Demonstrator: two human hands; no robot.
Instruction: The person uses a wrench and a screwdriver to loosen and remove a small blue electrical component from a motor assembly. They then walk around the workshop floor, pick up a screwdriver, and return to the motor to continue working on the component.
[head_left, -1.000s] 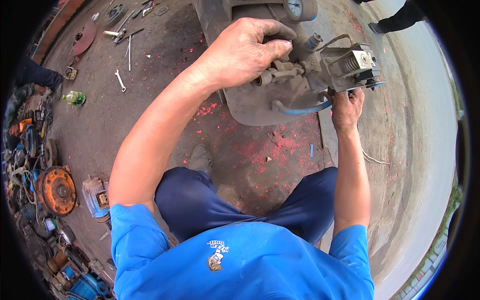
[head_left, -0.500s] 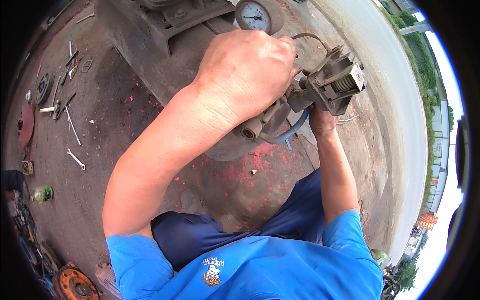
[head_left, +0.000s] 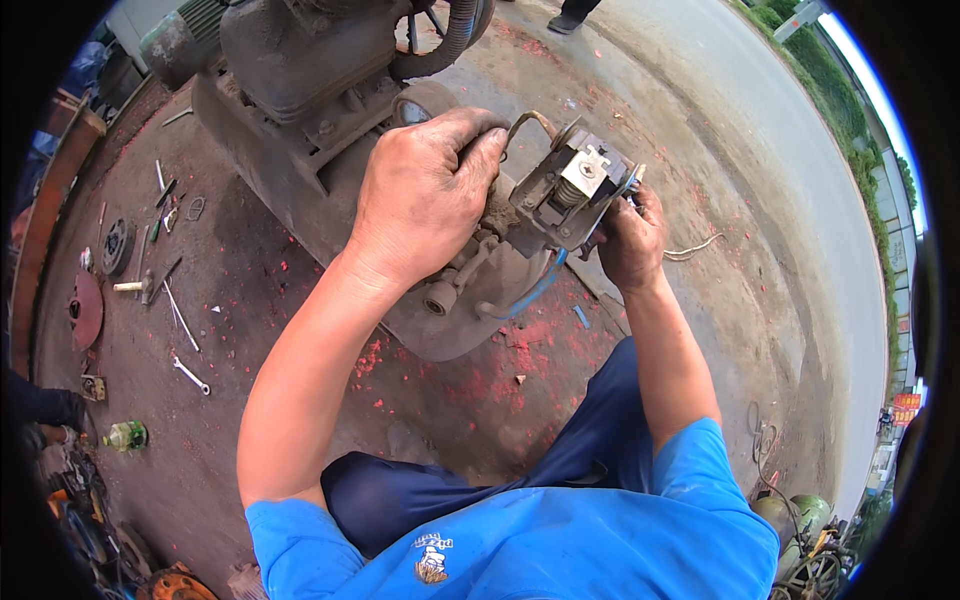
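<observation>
My left hand (head_left: 420, 190) is closed over the fittings beside the pressure gauge (head_left: 418, 107); what its fingers grip is hidden. My right hand (head_left: 630, 235) grips the right side of an uncovered pressure switch (head_left: 585, 175), with an exposed spring and short wires. The switch sits on the dusty compressor tank (head_left: 270, 205), among brass-like fittings, a curved pipe and a blue hose (head_left: 535, 290). The motor or pump body (head_left: 290, 65) rises behind them.
Scattered tools, a hammer (head_left: 135, 286), a wrench (head_left: 190, 375) and a red disc (head_left: 85, 308) lie left. A person's foot (head_left: 565, 22) stands at the top. Another person's dark-clad leg (head_left: 45, 400) is left. A green bottle (head_left: 125, 434) lies nearby; a road runs along the right.
The view has shifted, bringing more of the machine into sight at the top. My left hand has moved left relative to the switch, and more of my right hand shows at the switch's side.
</observation>
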